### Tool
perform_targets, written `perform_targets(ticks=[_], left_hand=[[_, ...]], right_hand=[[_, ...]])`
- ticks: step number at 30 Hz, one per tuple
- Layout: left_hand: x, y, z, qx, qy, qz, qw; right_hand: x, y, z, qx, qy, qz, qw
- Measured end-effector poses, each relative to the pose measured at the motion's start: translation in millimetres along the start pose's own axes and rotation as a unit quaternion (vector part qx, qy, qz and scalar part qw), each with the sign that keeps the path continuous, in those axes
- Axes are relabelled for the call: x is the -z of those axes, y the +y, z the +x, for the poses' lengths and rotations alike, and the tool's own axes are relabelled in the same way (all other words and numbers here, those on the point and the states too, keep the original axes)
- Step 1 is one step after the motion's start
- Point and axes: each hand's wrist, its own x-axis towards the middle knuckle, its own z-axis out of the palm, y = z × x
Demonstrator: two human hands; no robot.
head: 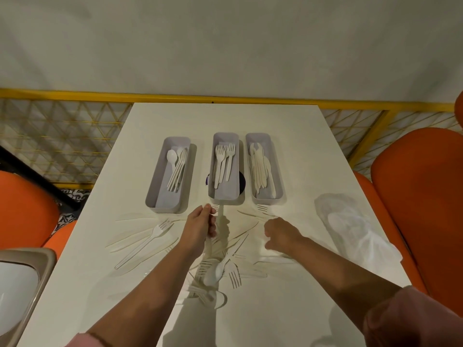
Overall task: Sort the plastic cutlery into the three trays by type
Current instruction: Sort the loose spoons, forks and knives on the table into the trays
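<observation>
Left hand (200,224): fingers and thumb closed round a white plastic fork (208,244), tines forward, handle trailing back under the palm. Fork tips sit just short of the near end of the middle tray (224,192), not yet inside it.

Right hand (280,233): fingers curled downward, low over the table (225,118), beside loose knives and a fork; cannot tell whether it pinches anything.

Trays: three grey oblong trays side by side, long axis away from the person. Middle tray holds forks. Left tray (164,199) holds spoons, grouped along its right wall. Right tray (267,200) holds knives.

Unsorted: loose cutlery (218,270) heaped between the forearms, forks and a spoon overlapping. A single fork (147,238) lies diagonally on the left, among several pale knives.

Surroundings: crumpled clear plastic bag (350,227) on the table's right side. Orange chairs (421,191) flank the table; yellow railing (175,97) behind it
</observation>
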Motion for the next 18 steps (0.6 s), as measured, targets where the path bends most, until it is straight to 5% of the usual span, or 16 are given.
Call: perform_targets(ticks=[9,18], left_hand=[[4,-5,-2,0.019,0.001,0.010,1.000],[16,-11,-2,0.022,0.018,0.015,0.999]], right_hand=[[-7,-5,-2,-0.015,-0.003,-0.111,0.994],[-2,2,-2,0.026,-0.015,0.069,0.997]])
